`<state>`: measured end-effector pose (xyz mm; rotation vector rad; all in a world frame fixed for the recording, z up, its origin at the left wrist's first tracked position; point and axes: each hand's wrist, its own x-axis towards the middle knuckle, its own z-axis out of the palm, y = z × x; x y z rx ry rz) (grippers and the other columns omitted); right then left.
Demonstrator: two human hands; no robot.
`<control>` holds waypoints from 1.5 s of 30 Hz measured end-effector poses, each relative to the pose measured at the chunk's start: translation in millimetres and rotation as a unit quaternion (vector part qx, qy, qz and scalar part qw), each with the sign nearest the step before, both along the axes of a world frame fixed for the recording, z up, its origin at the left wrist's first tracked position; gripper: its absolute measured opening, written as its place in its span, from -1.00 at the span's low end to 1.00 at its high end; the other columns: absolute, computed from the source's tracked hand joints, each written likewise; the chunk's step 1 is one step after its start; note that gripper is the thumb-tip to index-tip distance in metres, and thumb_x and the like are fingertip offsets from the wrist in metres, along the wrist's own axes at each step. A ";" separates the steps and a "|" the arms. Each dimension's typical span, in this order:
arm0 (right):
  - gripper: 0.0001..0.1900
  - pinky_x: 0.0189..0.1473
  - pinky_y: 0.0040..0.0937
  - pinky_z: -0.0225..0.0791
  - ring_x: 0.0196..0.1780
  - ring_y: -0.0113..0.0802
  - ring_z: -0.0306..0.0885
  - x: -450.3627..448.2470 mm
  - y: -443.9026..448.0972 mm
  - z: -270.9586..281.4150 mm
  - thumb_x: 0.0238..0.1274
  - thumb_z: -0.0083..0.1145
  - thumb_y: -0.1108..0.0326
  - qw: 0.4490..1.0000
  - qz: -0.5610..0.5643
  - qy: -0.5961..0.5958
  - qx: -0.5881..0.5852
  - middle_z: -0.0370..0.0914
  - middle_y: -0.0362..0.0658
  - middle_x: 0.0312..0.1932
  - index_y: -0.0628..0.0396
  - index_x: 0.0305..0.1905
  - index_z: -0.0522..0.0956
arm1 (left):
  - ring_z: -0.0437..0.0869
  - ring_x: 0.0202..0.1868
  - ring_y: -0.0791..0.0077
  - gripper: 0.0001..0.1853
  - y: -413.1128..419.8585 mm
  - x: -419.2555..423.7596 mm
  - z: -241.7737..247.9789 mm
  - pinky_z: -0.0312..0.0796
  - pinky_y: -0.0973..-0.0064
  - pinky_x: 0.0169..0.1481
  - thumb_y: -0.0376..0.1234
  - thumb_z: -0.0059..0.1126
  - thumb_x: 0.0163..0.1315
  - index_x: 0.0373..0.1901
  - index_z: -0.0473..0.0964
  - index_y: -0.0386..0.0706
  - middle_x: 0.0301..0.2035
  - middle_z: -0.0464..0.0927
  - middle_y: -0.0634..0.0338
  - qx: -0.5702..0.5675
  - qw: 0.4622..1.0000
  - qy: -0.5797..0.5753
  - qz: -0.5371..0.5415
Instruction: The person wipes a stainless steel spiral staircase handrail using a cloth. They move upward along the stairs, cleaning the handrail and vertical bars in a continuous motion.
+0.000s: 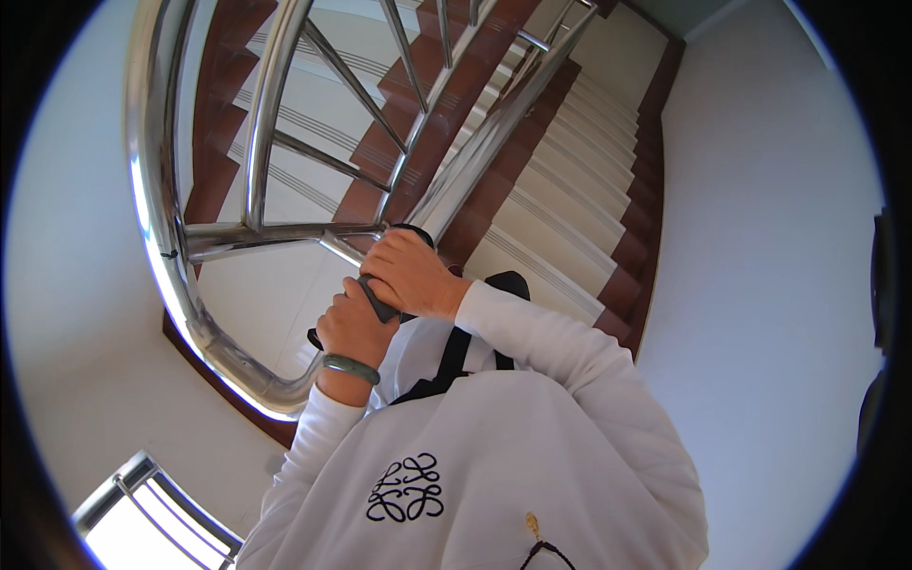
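My left hand (pixel 356 320), with a green bangle at its wrist, is closed around the lower part of a dark grey object (pixel 379 299). Over its upper part lies my right hand (pixel 413 274), fingers curled and thumb against it. The fingers hide much of the object, so its kind cannot be told. Black curved edges show beyond the right fingers and beside the left wrist; what they belong to is unclear. Just above the hands in the picture, a polished metal stair railing (pixel 285 231) meets a metal handrail (pixel 470 149).
Light stairs (pixel 563 221) with dark red borders run along the right wall (pixel 755 214). Another flight (pixel 306 114) lies behind the railing bars. A thick curved metal rail (pixel 192 313) bends round at the left. A bright barred window (pixel 160 527) is at lower left.
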<state>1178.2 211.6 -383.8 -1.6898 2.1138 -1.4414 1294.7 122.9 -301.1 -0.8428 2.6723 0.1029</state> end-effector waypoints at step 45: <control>-0.69 0.36 -0.07 0.20 0.26 0.01 0.45 -131.3 63.2 -87.8 0.12 0.26 0.47 0.989 0.128 0.036 -0.067 0.56 -0.06 0.14 0.10 0.01 0.58 | 0.33 0.50 0.18 -0.43 110.1 -59.3 -132.1 0.09 0.23 0.58 -0.33 0.07 0.24 0.35 0.40 -0.13 0.42 0.34 -0.05 -0.154 0.909 0.371 -0.112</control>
